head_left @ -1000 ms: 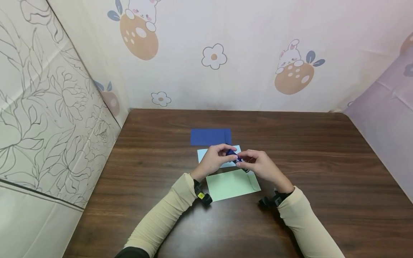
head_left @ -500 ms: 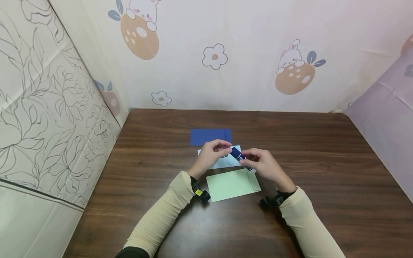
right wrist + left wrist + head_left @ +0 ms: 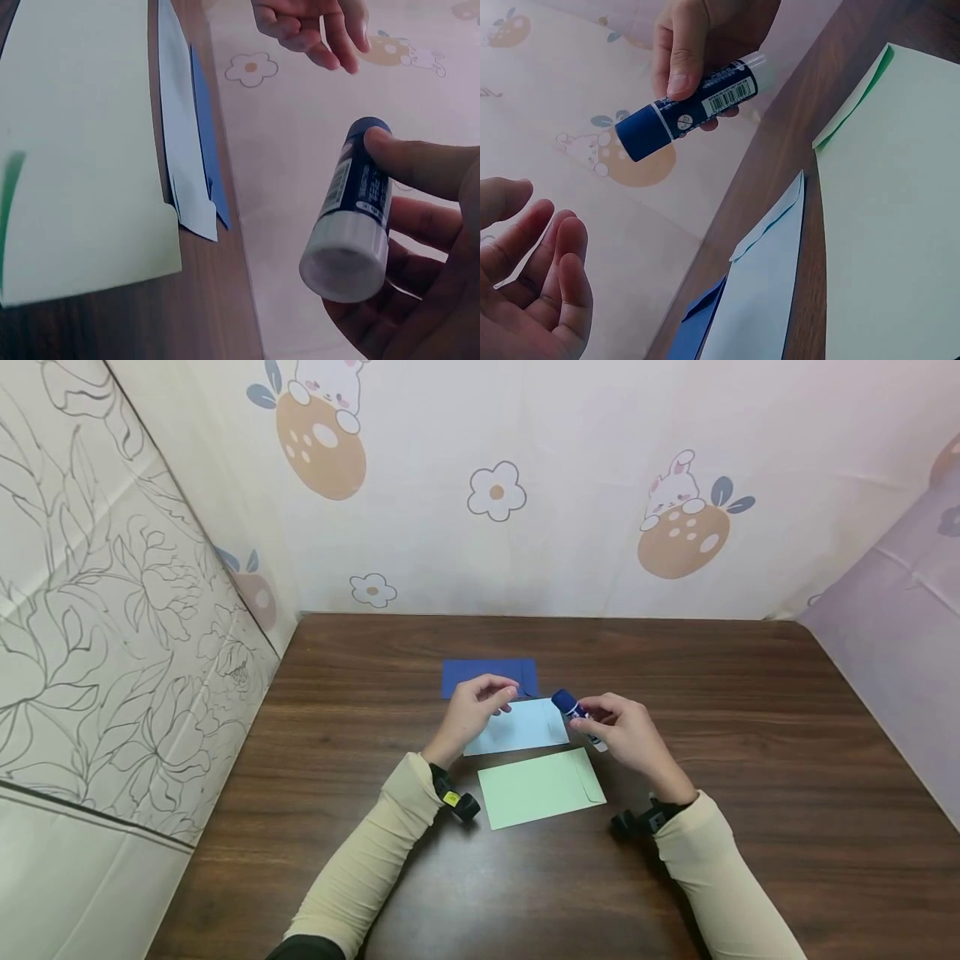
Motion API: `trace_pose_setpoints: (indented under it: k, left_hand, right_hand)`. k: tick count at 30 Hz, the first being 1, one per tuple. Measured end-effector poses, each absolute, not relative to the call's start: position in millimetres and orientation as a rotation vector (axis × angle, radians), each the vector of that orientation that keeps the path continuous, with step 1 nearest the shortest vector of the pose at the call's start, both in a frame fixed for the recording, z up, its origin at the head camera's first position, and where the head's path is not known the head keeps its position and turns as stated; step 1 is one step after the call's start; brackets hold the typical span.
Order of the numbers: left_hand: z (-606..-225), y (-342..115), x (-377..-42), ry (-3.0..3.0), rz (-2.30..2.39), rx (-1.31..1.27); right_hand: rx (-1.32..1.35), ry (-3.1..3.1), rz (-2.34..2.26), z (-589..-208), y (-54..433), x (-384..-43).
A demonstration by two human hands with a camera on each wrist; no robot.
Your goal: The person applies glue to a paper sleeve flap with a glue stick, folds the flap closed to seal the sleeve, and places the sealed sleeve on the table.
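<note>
A capped glue stick [image 3: 576,710], dark blue with a barcode label and a whitish base, is tilted in the air above the table. My right hand [image 3: 627,732] pinches it between thumb and fingers; the right wrist view shows the base of the glue stick [image 3: 349,217] facing that camera. My left hand [image 3: 467,714] hovers over the light blue envelope [image 3: 517,729], its fingers loosely bent and holding nothing. In the left wrist view a gap separates the left hand [image 3: 536,277] from the glue stick [image 3: 686,109].
A pale green envelope [image 3: 536,789] lies nearest me, its flap end on the right. The light blue one is beyond it, then a dark blue envelope [image 3: 480,675] farthest back. All rest on the brown wooden table [image 3: 735,718], which meets a patterned wall covering [image 3: 570,552].
My left hand has let go of the glue stick and moved away to the left. The right hand has drawn the glue stick slightly to the right, uncovering more of the light blue envelope.
</note>
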State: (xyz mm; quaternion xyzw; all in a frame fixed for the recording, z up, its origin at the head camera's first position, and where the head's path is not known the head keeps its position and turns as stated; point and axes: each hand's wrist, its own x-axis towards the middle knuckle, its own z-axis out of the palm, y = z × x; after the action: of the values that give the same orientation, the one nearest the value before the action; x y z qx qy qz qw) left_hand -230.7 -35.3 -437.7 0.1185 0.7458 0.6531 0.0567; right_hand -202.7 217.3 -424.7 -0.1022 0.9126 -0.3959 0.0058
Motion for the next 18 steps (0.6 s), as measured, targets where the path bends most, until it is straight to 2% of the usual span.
trace_pose_setpoints:
  k: [18]
  left_hand:
    - [-435, -40, -233, 2.266, 1.992, 0.310]
  right_hand:
    - [-0.063, 2.842, -0.997, -439, 239, -210]
